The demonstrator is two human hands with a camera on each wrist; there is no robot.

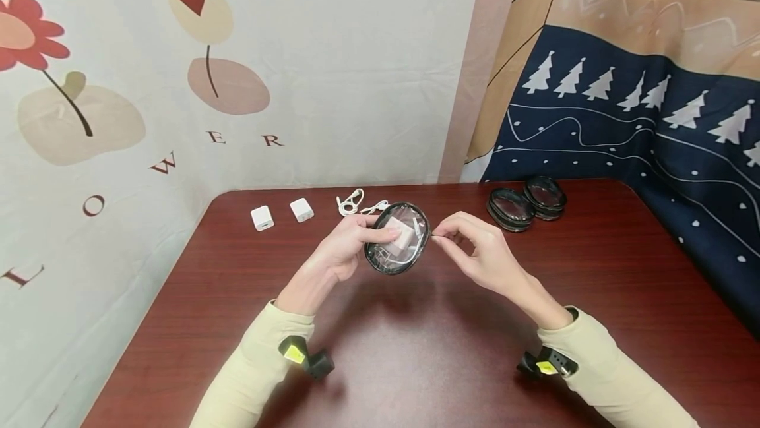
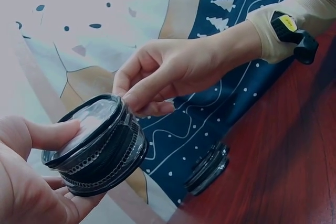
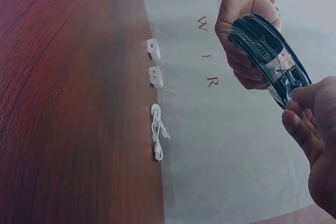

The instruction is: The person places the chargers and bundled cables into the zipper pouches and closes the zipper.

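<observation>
Pouch held up over the tabletop

I have printed cloth for a backdrop, pale with flowers on the left and navy with white trees on the right, and before it the reddish-brown tabletop. My left hand clasps the round, black-rimmed pouch above the middle of that surface, thumb across the clear face. My right hand is narrowed to a pinch at the opposite side, on what I take to be a small tab, too tiny to be sure of. Two similar pouches rest at the back right, side by side. Two white adapters sit apart at the back left, and white cable lies looped between them and the held pouch. Inside that pouch I make out a pale block and a thin white cord.

The toothed band round its side looks like a zip; I cannot tell whether it is closed. If it gapes and my left grip tips, I'd expect the block or cord to slide out. Cord caught in the teeth could jam them. A crooked tug could slip off the tab or twist the pouch from under my thumb, and too hard a squeeze would probably bow the zip and stiffen any pull.
</observation>
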